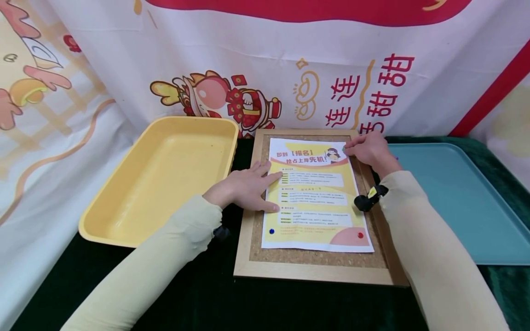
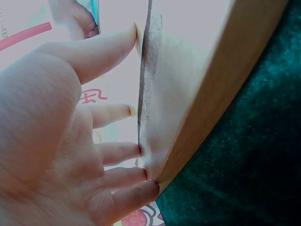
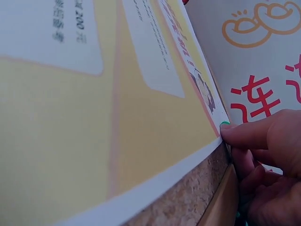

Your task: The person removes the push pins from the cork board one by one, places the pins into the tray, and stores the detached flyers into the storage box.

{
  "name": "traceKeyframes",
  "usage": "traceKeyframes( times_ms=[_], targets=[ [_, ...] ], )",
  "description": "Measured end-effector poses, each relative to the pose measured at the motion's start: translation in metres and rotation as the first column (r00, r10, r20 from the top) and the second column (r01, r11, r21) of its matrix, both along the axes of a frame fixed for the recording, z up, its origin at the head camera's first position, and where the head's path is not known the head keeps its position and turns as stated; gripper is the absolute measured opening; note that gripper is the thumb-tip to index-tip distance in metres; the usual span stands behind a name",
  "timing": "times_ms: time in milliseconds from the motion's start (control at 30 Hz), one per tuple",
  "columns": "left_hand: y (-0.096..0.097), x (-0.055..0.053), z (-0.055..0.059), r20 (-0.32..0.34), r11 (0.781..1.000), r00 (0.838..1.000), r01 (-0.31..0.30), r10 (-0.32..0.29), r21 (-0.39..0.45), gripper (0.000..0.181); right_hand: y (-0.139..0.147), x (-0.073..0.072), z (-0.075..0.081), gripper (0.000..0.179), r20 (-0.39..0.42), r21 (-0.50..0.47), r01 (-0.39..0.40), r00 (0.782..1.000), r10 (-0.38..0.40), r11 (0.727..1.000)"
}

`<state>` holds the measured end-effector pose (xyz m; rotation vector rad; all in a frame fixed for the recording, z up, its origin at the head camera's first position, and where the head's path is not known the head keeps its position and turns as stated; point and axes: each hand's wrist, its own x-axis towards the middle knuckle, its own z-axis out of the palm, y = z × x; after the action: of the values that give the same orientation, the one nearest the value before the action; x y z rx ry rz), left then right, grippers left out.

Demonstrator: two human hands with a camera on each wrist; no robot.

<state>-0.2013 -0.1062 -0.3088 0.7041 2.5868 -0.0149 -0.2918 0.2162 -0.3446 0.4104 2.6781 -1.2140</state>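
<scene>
A printed yellow-and-white poster lies on a wood-framed cork board. My left hand rests with spread fingers along the poster's left edge; its fingertips reach over the paper and frame in the left wrist view. At the poster's upper right corner, my right hand has its fingers curled and holds a green pushpin against the paper. Most of that pin is hidden by the fingertips. A blue pushpin sits in the lower left corner, a red pushpin in the lower right.
Left of the board stands a deep yellow tray. A flat blue-green tray lies to the right, partly behind the right arm. Dark green cloth covers the table, and a printed white curtain hangs behind it.
</scene>
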Motion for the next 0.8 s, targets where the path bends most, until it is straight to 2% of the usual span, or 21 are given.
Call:
traceKeyframes(
  times_ms=[333,600,800],
  targets=[
    [0.001,0.000,0.002,-0.001,1.000,1.000,-0.001,0.001,-0.004,0.094,0.001,0.004,0.002,0.028,0.016,0.003,-0.028,0.999,0.028,1.000],
    [-0.001,-0.001,0.002,-0.002,1.000,1.000,0.002,-0.002,-0.004,0.094,0.006,0.008,0.001,0.031,-0.008,-0.076,-0.067,0.998,0.066,0.995],
    [-0.001,0.000,0.002,0.006,1.000,1.000,0.006,-0.006,0.009,0.094,0.010,0.011,0.000,0.031,-0.014,-0.099,-0.060,0.998,0.059,0.993]
  ],
)
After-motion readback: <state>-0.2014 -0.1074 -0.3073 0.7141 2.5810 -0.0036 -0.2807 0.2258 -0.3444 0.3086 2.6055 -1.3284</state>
